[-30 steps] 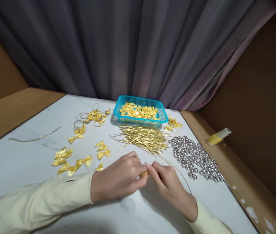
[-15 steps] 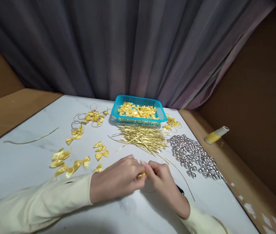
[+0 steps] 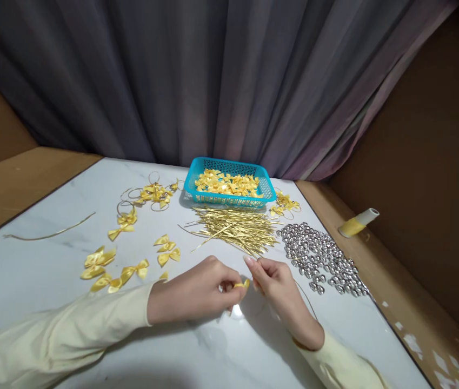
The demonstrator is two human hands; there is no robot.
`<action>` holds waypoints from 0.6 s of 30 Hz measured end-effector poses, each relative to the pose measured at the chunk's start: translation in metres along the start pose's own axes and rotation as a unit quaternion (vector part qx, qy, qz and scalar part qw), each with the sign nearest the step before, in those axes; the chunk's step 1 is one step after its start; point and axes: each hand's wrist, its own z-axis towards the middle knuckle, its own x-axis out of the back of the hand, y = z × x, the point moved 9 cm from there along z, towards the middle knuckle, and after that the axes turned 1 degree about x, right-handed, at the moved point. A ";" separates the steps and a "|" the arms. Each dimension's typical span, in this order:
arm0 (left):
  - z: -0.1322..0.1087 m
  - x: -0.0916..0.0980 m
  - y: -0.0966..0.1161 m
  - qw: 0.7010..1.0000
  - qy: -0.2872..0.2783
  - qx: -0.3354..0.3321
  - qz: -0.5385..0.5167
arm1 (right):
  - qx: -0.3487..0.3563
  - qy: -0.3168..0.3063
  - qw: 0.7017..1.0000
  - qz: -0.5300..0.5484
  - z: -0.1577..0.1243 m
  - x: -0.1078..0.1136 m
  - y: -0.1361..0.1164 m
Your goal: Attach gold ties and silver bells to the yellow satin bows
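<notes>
Two hands meet low on the white desk, and places here are read as on a dial centred on them. The left hand is curled nearly shut, thumb and forefinger pinching a small yellow bow just above the desk top. The right hand is drawn narrow too. Its fingertips almost touch the bow and seem to nip a thin gold wire, which curves away toward 4 o'clock; the grip itself is too small to make out.

At 12 o'clock lies a heap of gold ties, with a turquoise basket of more bows beyond it. At 2 o'clock, near the right hand, spreads a pile of silver bells. Loose bows lie at 9 o'clock, and bows with wire rings at 11 o'clock. Off the white top, toward 2 o'clock, a yellow spool lies on its side.

The chief risk, as I judge it, is the wire. It is springy and very fine, so a slackened pinch could let it flick free or slide out of the bow's knot. The satin is slick as well, and too much twist from the left hand could squash or turn the bow. The right wrist sits close to the bells, so a wide sweep toward 2 o'clock might scatter them over the desk edge.
</notes>
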 end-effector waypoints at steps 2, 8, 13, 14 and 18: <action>0.000 0.001 0.000 1.000 0.004 -0.004 -0.011 | -0.017 -0.025 0.999 0.031 0.000 -0.005 0.001; 0.001 0.005 0.003 0.998 0.049 -0.034 0.033 | -0.055 -0.125 0.986 0.090 -0.004 -0.023 0.003; 0.001 0.004 0.009 0.991 0.062 -0.060 0.098 | -0.051 -0.121 0.984 0.123 -0.006 -0.022 0.001; 0.000 0.005 0.010 0.992 0.060 -0.059 0.098 | -0.054 -0.118 0.983 0.132 -0.007 -0.022 0.000; 0.000 0.005 0.010 0.999 0.025 -0.037 0.032 | -0.064 -0.102 0.979 0.162 -0.009 -0.021 -0.001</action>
